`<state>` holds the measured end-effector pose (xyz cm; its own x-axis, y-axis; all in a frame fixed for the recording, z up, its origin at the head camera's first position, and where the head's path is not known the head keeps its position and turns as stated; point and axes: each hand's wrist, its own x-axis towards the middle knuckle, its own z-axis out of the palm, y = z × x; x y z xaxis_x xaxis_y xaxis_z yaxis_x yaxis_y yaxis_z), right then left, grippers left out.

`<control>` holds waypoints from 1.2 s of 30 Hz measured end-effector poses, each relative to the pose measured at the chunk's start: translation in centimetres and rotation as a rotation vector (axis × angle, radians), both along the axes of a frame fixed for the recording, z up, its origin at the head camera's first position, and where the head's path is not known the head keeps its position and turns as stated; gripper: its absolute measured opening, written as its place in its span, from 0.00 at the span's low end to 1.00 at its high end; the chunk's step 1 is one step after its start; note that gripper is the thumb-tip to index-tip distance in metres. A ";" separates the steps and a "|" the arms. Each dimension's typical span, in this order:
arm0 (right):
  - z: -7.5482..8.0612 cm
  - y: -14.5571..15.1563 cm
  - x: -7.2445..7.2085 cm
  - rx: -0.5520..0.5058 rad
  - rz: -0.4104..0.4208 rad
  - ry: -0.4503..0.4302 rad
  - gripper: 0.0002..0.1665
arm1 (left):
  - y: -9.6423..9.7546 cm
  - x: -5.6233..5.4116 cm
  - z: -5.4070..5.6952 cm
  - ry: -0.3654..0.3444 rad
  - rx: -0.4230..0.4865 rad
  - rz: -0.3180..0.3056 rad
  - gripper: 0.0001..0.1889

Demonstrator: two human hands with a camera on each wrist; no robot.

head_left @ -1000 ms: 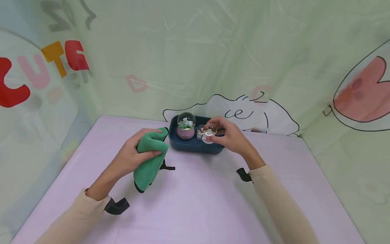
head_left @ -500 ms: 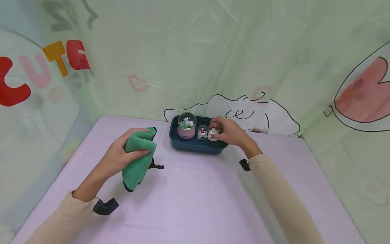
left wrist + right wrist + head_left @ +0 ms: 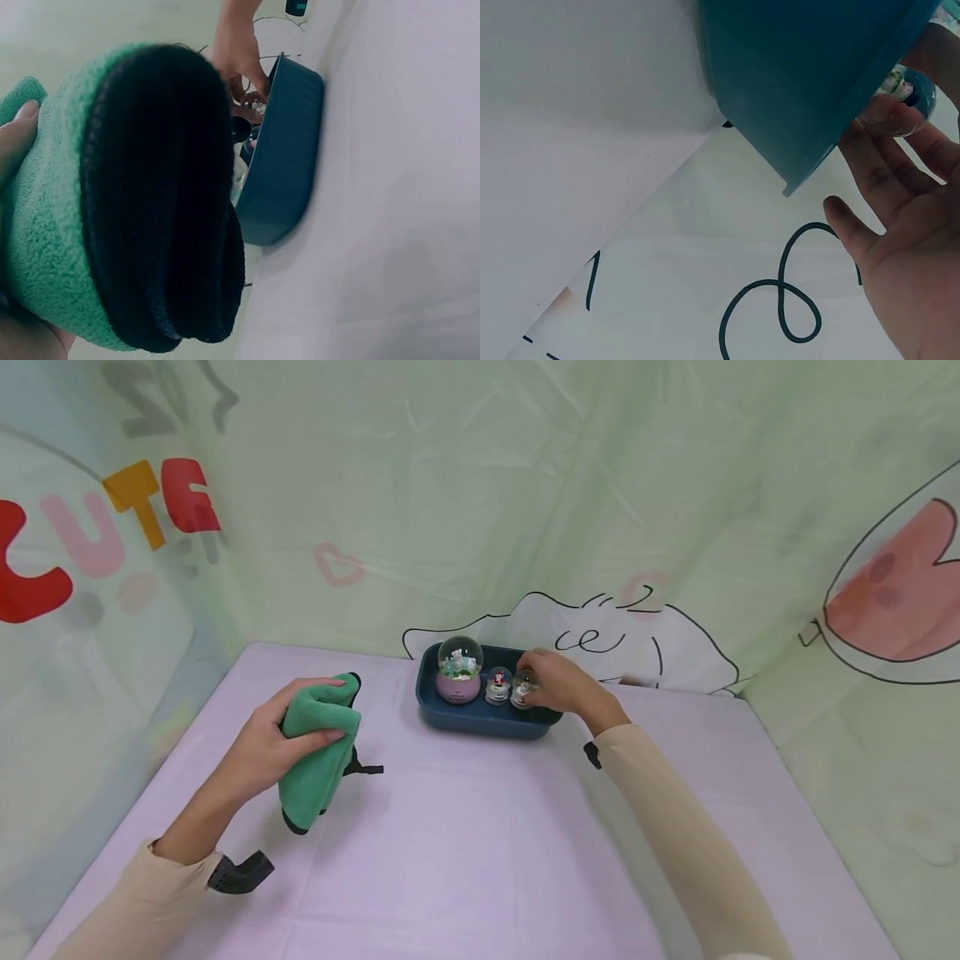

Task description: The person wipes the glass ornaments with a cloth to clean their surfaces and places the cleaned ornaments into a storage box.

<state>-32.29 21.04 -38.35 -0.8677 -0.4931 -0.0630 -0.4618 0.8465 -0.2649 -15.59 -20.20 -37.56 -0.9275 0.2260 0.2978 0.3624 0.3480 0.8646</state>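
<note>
My left hand (image 3: 258, 747) grips a folded green cloth (image 3: 318, 785) with dark edging, held above the table at the left. In the left wrist view the cloth (image 3: 56, 217) fills much of the picture. At the back, my right hand (image 3: 564, 681) reaches into a dark blue tray (image 3: 480, 720) and pinches a small snow globe (image 3: 521, 692) at the tray's right side. Thumb and fingers surround this small snow globe (image 3: 916, 97) in the right wrist view. Beside it in the tray stand another small snow globe (image 3: 498, 687) and a larger one with a pink base (image 3: 457, 677).
The tray stands on a table with a pale lilac cover (image 3: 465, 860), near its back edge. A printed pale green curtain (image 3: 465, 485) hangs behind and at both sides. Black curved pieces, such as this wrist mount (image 3: 242, 872), stick out from the wrists.
My left hand has moved left, away from the tray, with the green cloth. My right hand has shifted slightly right and set the small snow globe lower into the tray, apart from its neighbour.
</note>
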 end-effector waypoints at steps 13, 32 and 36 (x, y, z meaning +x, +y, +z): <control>-1.2 0.3 -1.2 0.154 -0.047 0.038 0.26 | -0.1 0.1 -0.4 0.002 -0.006 0.005 0.31; 1.0 1.6 1.0 -0.013 -0.050 0.056 0.29 | -0.9 0.2 -0.5 0.021 -0.042 0.037 0.32; 1.6 1.8 2.1 -0.065 -0.052 0.068 0.29 | -1.2 0.1 -0.6 0.021 -0.051 0.038 0.32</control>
<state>-30.23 22.85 -36.71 -0.8933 -0.4486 0.0274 -0.4367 0.8519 -0.2891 -15.45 -21.40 -38.17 -0.9296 0.2059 0.3058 0.3655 0.4053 0.8380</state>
